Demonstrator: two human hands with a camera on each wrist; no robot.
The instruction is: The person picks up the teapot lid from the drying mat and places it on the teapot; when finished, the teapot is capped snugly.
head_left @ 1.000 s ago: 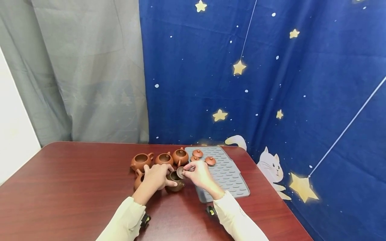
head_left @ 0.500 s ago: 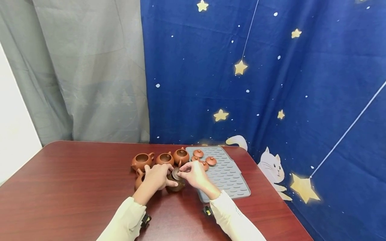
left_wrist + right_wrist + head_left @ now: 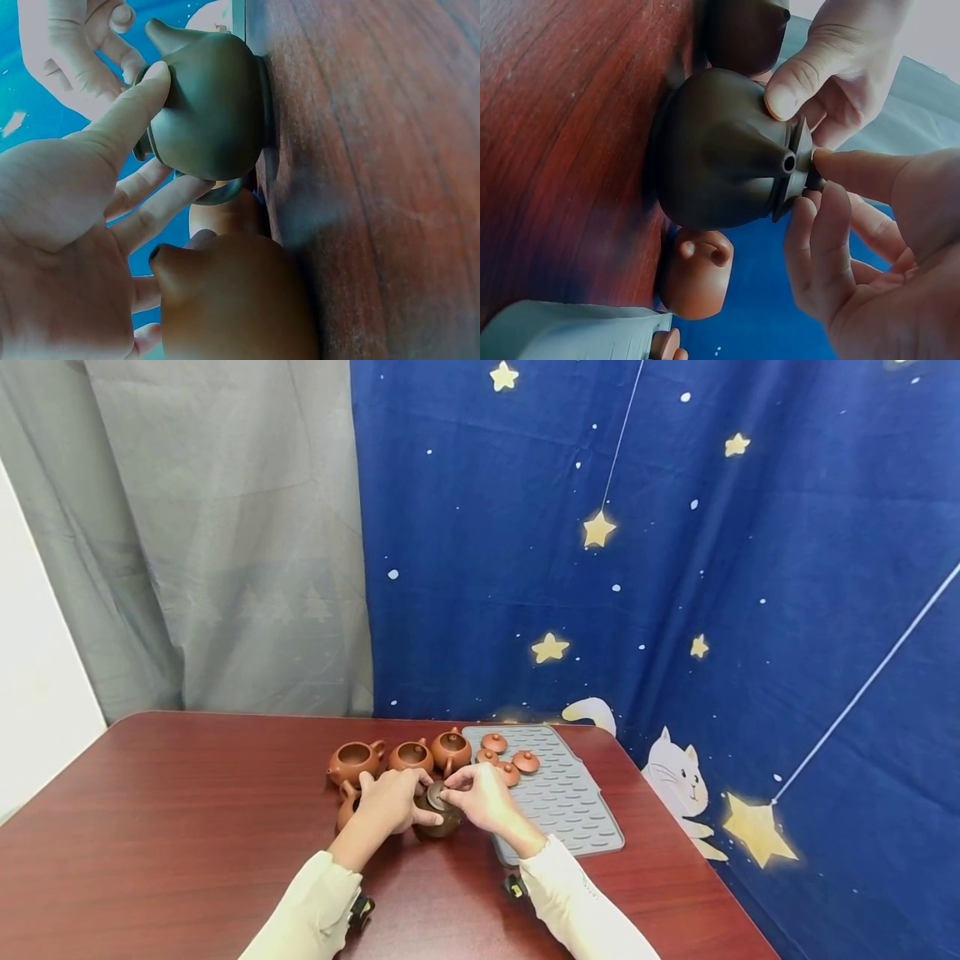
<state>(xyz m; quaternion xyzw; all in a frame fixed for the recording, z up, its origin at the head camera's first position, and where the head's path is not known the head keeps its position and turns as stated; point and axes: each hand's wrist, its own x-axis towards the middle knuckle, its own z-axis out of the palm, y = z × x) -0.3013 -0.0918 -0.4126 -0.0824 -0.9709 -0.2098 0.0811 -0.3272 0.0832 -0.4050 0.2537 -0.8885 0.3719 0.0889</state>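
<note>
— Noting hands first: what do we have?
— We see the left hand gripping the dark teapot, thumb on one side, fingers on the other; the right hand pinches the lid by its top.
— Pot's position?
— Upright on the table, just off the left edge of the grey mat, which lies by the table's far right corner. Reddish teapots stand beyond and to its left; loose lids sit towards the mat's far left corner.
— Lid seated?
— It's over the opening; fingers mask part of it, so we can't swear it lies flush.
— Best handling?
— We'd brace the pot low, level the lid, ease it straight down, turn it slightly. Forcing it crooked might chip the clay, we judge.
</note>
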